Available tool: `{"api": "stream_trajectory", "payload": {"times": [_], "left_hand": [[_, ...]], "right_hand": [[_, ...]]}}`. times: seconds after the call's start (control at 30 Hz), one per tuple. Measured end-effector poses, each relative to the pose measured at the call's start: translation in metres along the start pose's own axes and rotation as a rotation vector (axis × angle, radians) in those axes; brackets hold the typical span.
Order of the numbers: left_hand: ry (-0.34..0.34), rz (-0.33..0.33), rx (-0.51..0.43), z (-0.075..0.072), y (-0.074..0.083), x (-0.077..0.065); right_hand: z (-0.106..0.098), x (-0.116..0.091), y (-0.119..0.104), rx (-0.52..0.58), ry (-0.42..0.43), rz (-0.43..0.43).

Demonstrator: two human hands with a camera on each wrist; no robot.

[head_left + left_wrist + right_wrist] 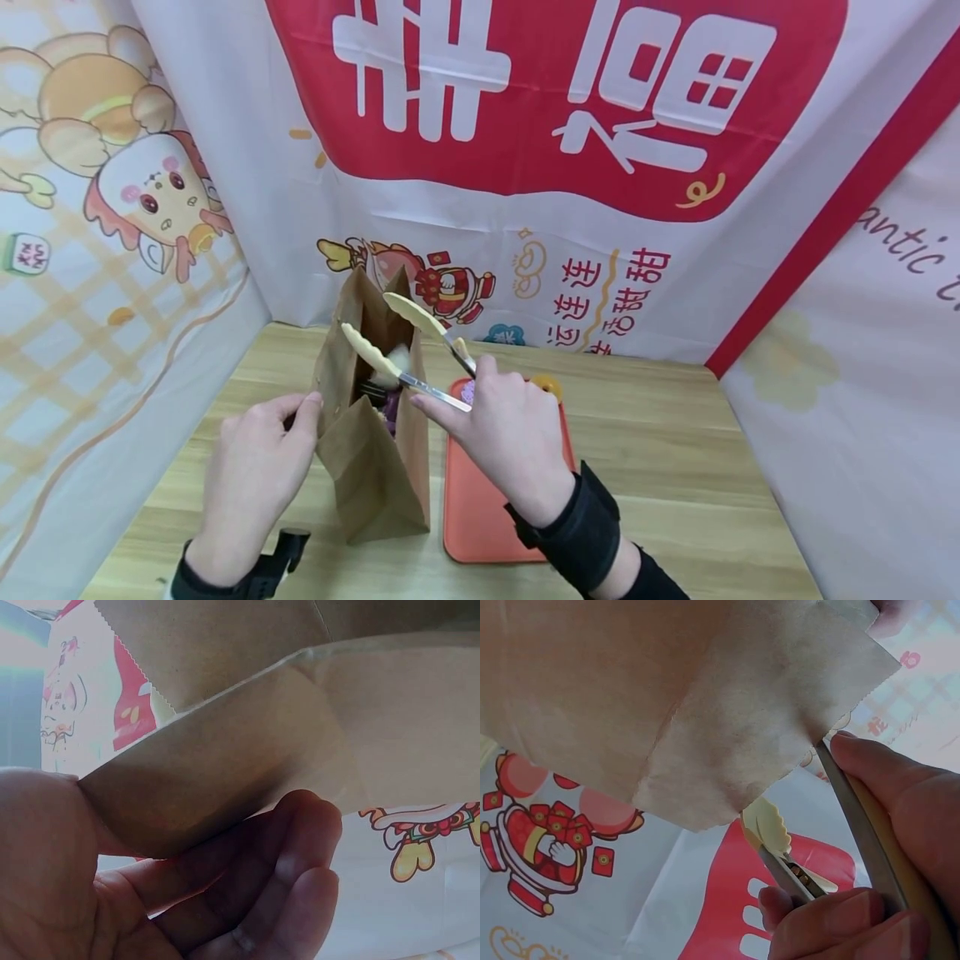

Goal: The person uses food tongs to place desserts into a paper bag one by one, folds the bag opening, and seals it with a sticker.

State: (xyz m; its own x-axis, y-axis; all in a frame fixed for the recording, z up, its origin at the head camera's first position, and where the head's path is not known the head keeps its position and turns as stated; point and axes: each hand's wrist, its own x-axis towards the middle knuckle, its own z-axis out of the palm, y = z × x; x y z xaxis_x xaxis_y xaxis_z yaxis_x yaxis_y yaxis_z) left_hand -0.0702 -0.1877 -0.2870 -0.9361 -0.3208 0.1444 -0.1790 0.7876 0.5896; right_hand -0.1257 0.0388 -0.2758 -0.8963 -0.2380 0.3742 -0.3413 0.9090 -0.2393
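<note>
A brown paper bag (378, 483) stands with its mouth open upward. My left hand (258, 467) pinches its left rim; in the left wrist view the paper (217, 765) runs between thumb and curled fingers. My right hand (517, 433) grips metal tongs (435, 389) with cream scalloped tips. The two tips are spread apart over the bag's mouth with nothing between them. A blurred whitish thing (400, 360) shows just below them, its kind unclear. Deeper in the bag lie something purple (392, 408) and something dark with stripes (371, 392), both partly hidden.
A coral-red tray (480, 517) lies right of the bag, partly under my right hand. On its far end are a small purple thing (468, 392) and a round orange-yellow thing (549, 386). Printed cloth (450, 200) hangs behind the wooden table (675, 500) and at both sides.
</note>
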Motion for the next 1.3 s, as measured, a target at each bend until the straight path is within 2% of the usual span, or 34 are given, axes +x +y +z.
{"api": "stream_trajectory", "payload": {"times": [0.2, 0.33, 0.43, 0.5, 0.63, 0.8, 0.9, 1.03, 1.13, 1.3], "left_hand": [[-0.003, 0.0, -0.011, -0.001, 0.001, 0.0], [-0.007, 0.002, -0.005, -0.001, 0.0, 0.0], [-0.01, 0.008, -0.011, -0.001, 0.0, 0.0], [-0.012, 0.012, -0.018, 0.0, 0.0, 0.0], [-0.003, 0.022, -0.02, 0.001, 0.0, 0.001], [0.004, 0.041, -0.021, 0.002, 0.0, 0.001], [0.006, 0.048, -0.023, 0.002, 0.001, 0.0], [0.011, 0.052, -0.022, 0.002, 0.0, -0.001], [0.009, 0.052, -0.017, 0.002, 0.0, -0.001], [0.01, 0.056, -0.018, 0.003, 0.001, -0.001]], "right_hand": [[0.001, -0.002, 0.001, 0.018, 0.017, -0.02], [0.002, -0.004, 0.008, 0.061, 0.09, -0.036], [0.002, -0.005, 0.021, 0.131, 0.138, -0.012], [0.004, -0.006, 0.033, 0.164, 0.141, 0.03], [0.016, -0.013, 0.057, 0.188, 0.059, 0.157], [0.051, -0.03, 0.086, 0.195, -0.135, 0.276], [0.077, -0.039, 0.102, 0.172, -0.217, 0.287], [0.107, -0.049, 0.118, 0.118, -0.259, 0.281], [0.121, -0.054, 0.125, 0.111, -0.275, 0.271], [0.133, -0.057, 0.132, 0.085, -0.292, 0.231]]}}
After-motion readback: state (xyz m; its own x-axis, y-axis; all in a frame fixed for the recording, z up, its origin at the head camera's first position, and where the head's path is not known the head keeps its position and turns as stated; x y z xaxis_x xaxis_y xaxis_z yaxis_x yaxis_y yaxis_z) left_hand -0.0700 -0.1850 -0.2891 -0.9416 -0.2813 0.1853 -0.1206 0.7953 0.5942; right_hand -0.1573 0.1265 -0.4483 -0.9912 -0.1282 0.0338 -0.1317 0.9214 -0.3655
